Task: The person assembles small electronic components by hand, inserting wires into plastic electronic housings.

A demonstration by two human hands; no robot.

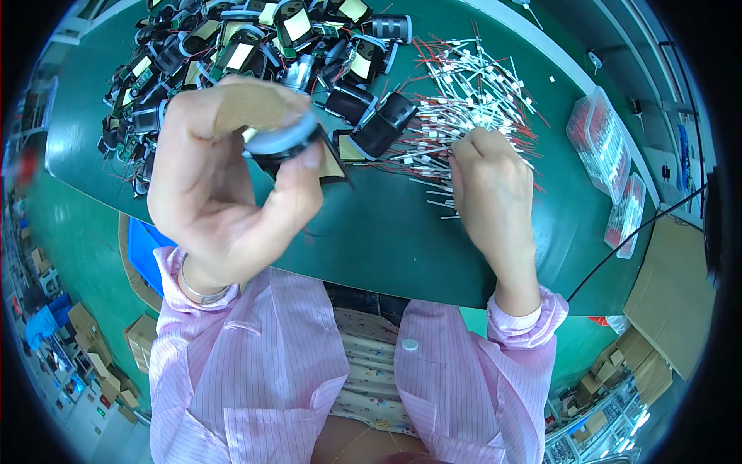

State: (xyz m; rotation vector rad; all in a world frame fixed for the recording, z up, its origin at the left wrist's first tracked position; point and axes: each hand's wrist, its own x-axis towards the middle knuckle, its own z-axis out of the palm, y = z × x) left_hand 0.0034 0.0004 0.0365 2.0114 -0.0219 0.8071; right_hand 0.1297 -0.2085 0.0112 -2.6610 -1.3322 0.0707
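My left hand is raised over the near left of the table, a tan covering on one finger. Its thumb and fingers close round a black round housing with a pale blue-grey ring and a yellow pad at its side; motion blurs part of it. At the right, my right hand reaches down into a loose pile of white-plugged cable leads with red and white wires. Its fingers are bent together at the pile's near edge, and the fingertips are hidden, so what they pinch does not show.
Many similar black housings with circuit boards and yellow pads are heaped at the far left of the green table. Two clear plastic packs of leads lie at the right edge. A black cable crosses the right corner beside cardboard.
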